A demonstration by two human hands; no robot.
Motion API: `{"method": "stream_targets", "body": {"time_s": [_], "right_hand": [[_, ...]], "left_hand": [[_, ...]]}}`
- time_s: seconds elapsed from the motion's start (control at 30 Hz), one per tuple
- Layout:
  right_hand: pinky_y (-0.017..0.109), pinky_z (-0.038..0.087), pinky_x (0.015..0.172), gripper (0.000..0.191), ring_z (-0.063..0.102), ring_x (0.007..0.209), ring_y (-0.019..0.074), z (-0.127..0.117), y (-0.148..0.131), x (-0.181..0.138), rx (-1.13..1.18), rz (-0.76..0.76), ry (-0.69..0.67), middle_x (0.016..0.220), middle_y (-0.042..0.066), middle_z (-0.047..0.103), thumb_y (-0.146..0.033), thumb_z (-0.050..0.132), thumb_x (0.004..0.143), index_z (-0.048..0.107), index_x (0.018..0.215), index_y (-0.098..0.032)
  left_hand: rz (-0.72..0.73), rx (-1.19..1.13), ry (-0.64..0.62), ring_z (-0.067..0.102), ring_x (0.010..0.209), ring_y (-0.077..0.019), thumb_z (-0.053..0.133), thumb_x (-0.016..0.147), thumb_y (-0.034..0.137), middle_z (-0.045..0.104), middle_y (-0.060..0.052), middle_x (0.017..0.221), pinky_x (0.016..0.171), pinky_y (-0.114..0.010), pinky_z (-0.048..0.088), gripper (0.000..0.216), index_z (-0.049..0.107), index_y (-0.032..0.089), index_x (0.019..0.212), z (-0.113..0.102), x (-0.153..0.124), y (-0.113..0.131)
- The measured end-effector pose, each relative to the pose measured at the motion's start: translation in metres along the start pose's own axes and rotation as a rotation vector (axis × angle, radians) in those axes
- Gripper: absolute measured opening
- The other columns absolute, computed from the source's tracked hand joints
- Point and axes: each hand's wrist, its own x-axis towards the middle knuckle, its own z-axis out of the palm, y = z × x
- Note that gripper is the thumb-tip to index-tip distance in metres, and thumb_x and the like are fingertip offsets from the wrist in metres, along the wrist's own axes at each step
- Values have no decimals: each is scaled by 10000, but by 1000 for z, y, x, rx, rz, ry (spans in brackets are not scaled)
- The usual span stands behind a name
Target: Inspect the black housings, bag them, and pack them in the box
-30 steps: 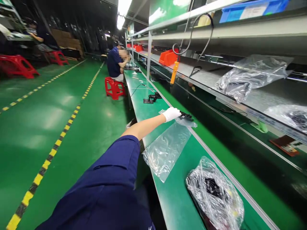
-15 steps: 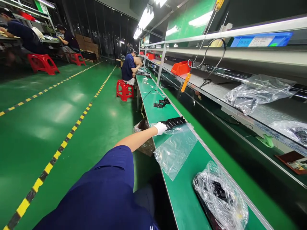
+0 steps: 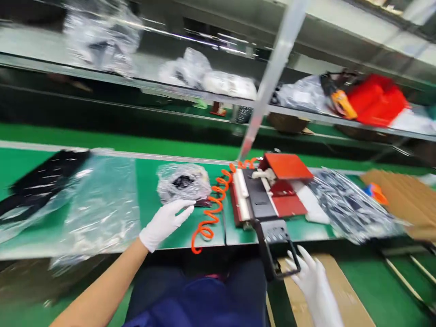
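Left hand (image 3: 167, 221): fingers straight — grip unclear — at seven o'clock from wrapped bundle (image 3: 184, 181).
Right hand (image 3: 312, 274): fingers spread, four o'clock on black handle (image 3: 267, 255).
Wrapped bundle: on desk (image 3: 147, 190), nine o'clock from red fixture (image 3: 291, 167).

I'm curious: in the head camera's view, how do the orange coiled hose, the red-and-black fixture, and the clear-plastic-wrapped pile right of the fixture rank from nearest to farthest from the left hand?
From the left hand:
1. Orange coiled hose, just to its right.
2. Red-and-black fixture, right of the hose.
3. Clear-plastic-wrapped pile, right of the fixture.
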Motion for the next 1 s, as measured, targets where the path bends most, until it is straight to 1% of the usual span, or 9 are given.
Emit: {"method": "stream_targets", "body": {"time_s": [0.07, 0.13, 0.2, 0.27, 0.43, 0.57, 0.77, 0.9, 1.0], "right_hand": [[391, 561, 927, 1253, 649, 1137, 253, 23, 7, -18, 149, 58, 21, 1390, 116, 573, -819, 839, 458, 408, 1510, -292], [332, 559, 844, 1133, 668, 994, 196, 50, 6, -32, 280, 87, 13, 1196, 73, 645, -683, 892, 476, 464, 1434, -258], [265, 538, 746, 1031, 640, 826, 128, 71, 3, -44, 434, 105, 66, 908, -12, 603, -601, 922, 445, 505, 1302, -210], [248, 538, 727, 1005, 617, 772, 94, 84, 0, -55, 537, 102, 101, 810, -56, 524, -614, 930, 431, 506, 1247, -209], [260, 565, 732, 1101, 597, 704, 67, 96, -4, -69, 608, 47, 124, 820, -77, 522, -531, 982, 374, 472, 1311, -260], [244, 561, 721, 984, 511, 606, 28, 98, -1, -69, 586, 37, 130, 701, -96, 446, -422, 985, 381, 466, 1190, -212], [176, 489, 590, 866, 424, 575, -4, 74, 13, -89, 598, 56, 220, 685, -101, 395, -376, 973, 367, 417, 1002, -184], [145, 426, 503, 905, 369, 551, -25, 60, 9, -112, 625, 74, 374, 721, -102, 412, -293, 963, 268, 433, 992, -181], [130, 383, 465, 910, 335, 534, -34, 46, 16, -120, 583, 73, 408, 708, -106, 389, -295, 957, 252, 422, 979, -174]], "left_hand": [[55, -91, -36, 768, 1035, -241, 502, 979, 530, 816, -61, 1121, 1003, -358, 595, 430, 780, 219, 1084, 20, 14, 26], [80, -151, -98, 772, 998, -242, 521, 970, 555, 821, -46, 1087, 981, -355, 606, 422, 782, 235, 1060, 34, 24, 51], [101, -185, -166, 774, 943, -246, 540, 956, 575, 824, -36, 1042, 937, -357, 621, 424, 785, 241, 1045, 45, 29, 70], [134, -199, -221, 773, 885, -249, 549, 944, 599, 824, -35, 999, 880, -361, 633, 444, 791, 238, 1035, 53, 31, 84], [192, -199, -302, 764, 835, -242, 531, 943, 606, 821, -43, 956, 854, -357, 633, 468, 798, 233, 1038, 66, 28, 99], [157, -213, -341, 764, 871, -233, 539, 938, 557, 821, -41, 971, 900, -352, 622, 429, 794, 228, 1041, 71, 25, 101], [80, -271, -431, 758, 998, -237, 540, 932, 515, 816, -52, 1084, 1005, -373, 584, 404, 780, 218, 1065, 78, 21, 102], [39, -318, -472, 758, 984, -241, 547, 914, 505, 811, -64, 1068, 942, -369, 606, 404, 770, 206, 1068, 84, 20, 102], [20, -365, -447, 757, 958, -240, 545, 909, 496, 807, -72, 1044, 908, -373, 614, 410, 763, 190, 1072, 87, 21, 101]]}}
